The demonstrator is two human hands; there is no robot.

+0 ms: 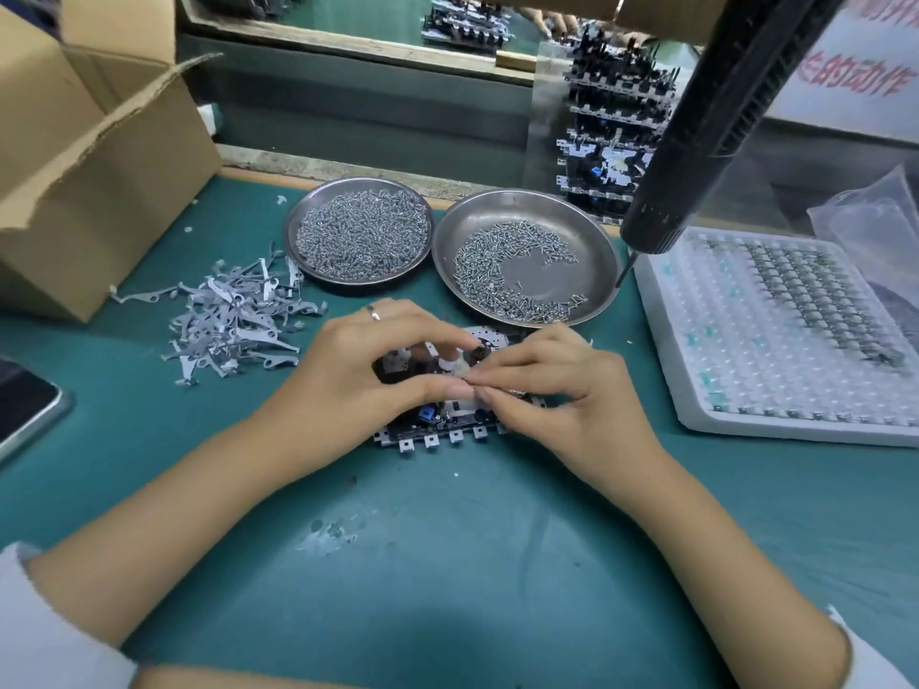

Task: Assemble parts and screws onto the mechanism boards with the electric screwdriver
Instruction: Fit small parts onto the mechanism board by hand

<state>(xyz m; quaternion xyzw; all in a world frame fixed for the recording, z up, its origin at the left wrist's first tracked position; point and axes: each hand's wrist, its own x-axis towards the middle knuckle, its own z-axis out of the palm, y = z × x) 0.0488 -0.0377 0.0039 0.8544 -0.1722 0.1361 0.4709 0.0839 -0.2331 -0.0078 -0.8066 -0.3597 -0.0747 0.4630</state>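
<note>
Both hands are over the mechanism board (437, 430) mid-tabletop: left hand (358, 370) and right hand (552, 390) are pinching a tiny white part (460, 366) together. Two screw dishes (587, 231) sit toward the far edge, and the electric screwdriver (696, 141) hangs over the right one.

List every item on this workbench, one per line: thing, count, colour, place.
Round steel dishes of screws: two, silver, far centre.
Loose metal lever parts: one pile, grey, left of the dishes.
Cardboard box: one, brown, far left.
Moulded plastic parts tray: one, white, right.
Hanging electric screwdriver: one, black, upper right.
Mechanism board: one, black and silver, centre, under the hands.
Left hand, right hand: fingertips pinching small parts on the board.
</note>
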